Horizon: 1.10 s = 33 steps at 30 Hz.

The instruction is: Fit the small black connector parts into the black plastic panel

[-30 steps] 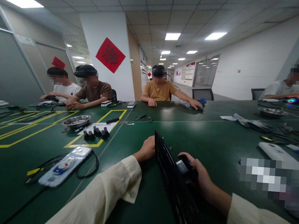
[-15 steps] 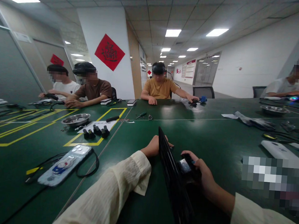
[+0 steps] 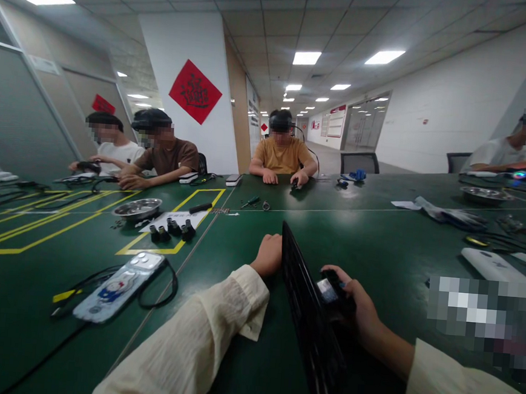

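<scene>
A thin black panel (image 3: 303, 312) with a slatted face stands tilted on edge in front of me, running from the middle of the view to the bottom. My left hand (image 3: 268, 255) lies beside its far end on the left, and the panel hides its fingers. To the right of the panel, my right hand (image 3: 362, 308) grips a small black block (image 3: 339, 297) with a pale, shiny patch. The block is close against the panel, and I cannot tell whether the two are joined.
A phone (image 3: 119, 288) in a patterned case and looped black cable lie at left. Beyond are several black cylindrical parts (image 3: 173, 229) on white paper and a metal bowl (image 3: 137, 209). A white device (image 3: 494, 265) lies at right. Co-workers sit around the green table (image 3: 232, 237).
My left hand's fingers have slipped out of sight behind the panel. The co-worker opposite has drawn a hand from the blue object back toward the body, with a small dark thing in it.
</scene>
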### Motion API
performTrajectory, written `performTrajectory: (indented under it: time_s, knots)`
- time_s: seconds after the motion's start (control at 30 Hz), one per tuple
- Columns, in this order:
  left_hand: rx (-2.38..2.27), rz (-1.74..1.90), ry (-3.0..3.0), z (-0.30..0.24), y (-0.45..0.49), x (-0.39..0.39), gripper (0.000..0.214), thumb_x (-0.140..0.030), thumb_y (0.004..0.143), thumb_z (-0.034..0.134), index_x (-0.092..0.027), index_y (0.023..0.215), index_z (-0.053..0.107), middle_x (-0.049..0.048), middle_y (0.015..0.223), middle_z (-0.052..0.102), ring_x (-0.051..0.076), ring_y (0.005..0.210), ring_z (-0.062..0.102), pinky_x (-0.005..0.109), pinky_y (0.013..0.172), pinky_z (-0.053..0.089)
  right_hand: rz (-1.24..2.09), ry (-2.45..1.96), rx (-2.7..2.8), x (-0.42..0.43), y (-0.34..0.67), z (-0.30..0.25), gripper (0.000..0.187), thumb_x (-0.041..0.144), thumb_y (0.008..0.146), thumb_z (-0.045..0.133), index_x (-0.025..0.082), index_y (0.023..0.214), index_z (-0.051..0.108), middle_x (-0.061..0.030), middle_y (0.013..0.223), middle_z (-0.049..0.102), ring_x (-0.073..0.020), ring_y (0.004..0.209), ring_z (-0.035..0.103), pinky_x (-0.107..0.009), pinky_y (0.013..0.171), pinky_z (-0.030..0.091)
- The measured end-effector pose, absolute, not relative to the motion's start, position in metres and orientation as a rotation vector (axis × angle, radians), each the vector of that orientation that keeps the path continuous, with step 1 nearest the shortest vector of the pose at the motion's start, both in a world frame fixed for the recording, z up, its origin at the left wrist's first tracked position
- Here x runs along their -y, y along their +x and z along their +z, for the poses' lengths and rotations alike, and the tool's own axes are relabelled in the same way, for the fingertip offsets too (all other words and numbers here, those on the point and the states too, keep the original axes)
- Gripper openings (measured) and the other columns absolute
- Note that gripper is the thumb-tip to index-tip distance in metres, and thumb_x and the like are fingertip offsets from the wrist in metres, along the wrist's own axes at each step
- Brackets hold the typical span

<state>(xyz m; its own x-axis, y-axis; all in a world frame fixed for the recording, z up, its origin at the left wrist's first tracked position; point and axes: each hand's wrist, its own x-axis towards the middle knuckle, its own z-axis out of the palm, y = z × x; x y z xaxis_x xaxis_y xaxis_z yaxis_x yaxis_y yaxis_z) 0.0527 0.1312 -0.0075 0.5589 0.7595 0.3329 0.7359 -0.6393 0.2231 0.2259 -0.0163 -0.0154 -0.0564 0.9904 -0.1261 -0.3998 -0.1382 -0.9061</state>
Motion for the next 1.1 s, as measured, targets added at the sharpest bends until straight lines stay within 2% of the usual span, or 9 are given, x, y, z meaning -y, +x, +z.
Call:
performTrajectory:
  time_s: [0.1,0.2,0.3,0.4,0.53,0.6,0.9,1.1]
  knots:
    - [-1.580,0.666,2.691,-0.003,0.040,-0.123,0.029,-0.024,0.089,0.030,-0.014,0.084,0.056,0.0114,0.091,0.056,0.023,0.089,0.049,0.036,0.076,0.033,1.494,-0.978,0.832,0.017,0.223,-0.017,0.038,0.033,0.070,0.038,0.027,0.106,0.048,0.0006,0.072,0.058,-0.0166,0.058,0.054,-0.023,0.044,0.039]
    - [-1.710,0.651,2.663,-0.004,0.022,-0.109,0.038,-0.031,0.091,0.023,-0.016,0.074,0.054,0.0064,0.077,0.055,0.019,0.077,0.051,0.031,0.068,0.033,1.506,-0.993,0.762,0.016,0.219,-0.017,0.037,0.029,0.070,0.038,0.027,0.106,0.047,0.0006,0.073,0.059,-0.0171,0.061,0.056,-0.024,0.046,0.040]
    - [-1.649,0.707,2.582,-0.010,0.010,-0.086,0.044,-0.035,0.092,0.019,-0.017,0.066,0.050,0.0027,0.067,0.051,0.015,0.066,0.048,0.028,0.061,0.032,1.555,-0.939,0.683,0.013,0.215,-0.016,0.034,0.030,0.072,0.042,0.028,0.105,0.049,0.0004,0.078,0.060,-0.0175,0.067,0.058,-0.025,0.051,0.043]
    - [-1.521,0.883,2.472,-0.016,0.010,-0.058,0.041,-0.034,0.092,0.017,-0.017,0.070,0.047,0.0021,0.069,0.049,0.015,0.067,0.046,0.027,0.062,0.034,1.623,-0.881,0.678,0.010,0.214,-0.012,0.029,0.036,0.075,0.048,0.028,0.103,0.051,0.0005,0.080,0.061,-0.0162,0.066,0.058,-0.025,0.051,0.043]
    - [-1.317,0.992,2.487,-0.015,0.021,-0.029,0.033,-0.032,0.092,0.019,-0.018,0.080,0.046,0.0038,0.081,0.048,0.016,0.075,0.043,0.030,0.071,0.037,1.646,-0.861,0.707,0.010,0.214,-0.008,0.031,0.037,0.074,0.050,0.029,0.104,0.054,0.0004,0.081,0.063,-0.0157,0.061,0.057,-0.026,0.049,0.043]
    - [-1.228,0.982,2.540,-0.010,0.026,-0.023,0.031,-0.030,0.092,0.019,-0.018,0.079,0.045,0.0043,0.082,0.048,0.016,0.077,0.043,0.030,0.072,0.037,1.641,-0.860,0.699,0.011,0.215,-0.008,0.031,0.036,0.074,0.051,0.029,0.104,0.054,0.0011,0.077,0.062,-0.0148,0.057,0.056,-0.026,0.048,0.042]
    - [-1.306,0.813,2.760,-0.004,0.029,-0.026,0.031,-0.028,0.092,0.022,-0.017,0.077,0.048,0.0046,0.082,0.051,0.017,0.074,0.043,0.031,0.067,0.033,1.605,-0.876,0.748,0.010,0.215,-0.010,0.029,0.035,0.077,0.047,0.029,0.106,0.052,0.0028,0.070,0.059,-0.0119,0.047,0.049,-0.025,0.044,0.039]
    - [-1.315,0.727,2.800,-0.001,0.026,-0.028,0.036,-0.030,0.092,0.022,-0.017,0.073,0.051,0.0038,0.079,0.053,0.016,0.071,0.044,0.030,0.066,0.033,1.577,-0.889,0.823,0.012,0.212,-0.012,0.033,0.030,0.076,0.044,0.028,0.109,0.045,0.0016,0.073,0.055,-0.0123,0.052,0.053,-0.022,0.041,0.038]
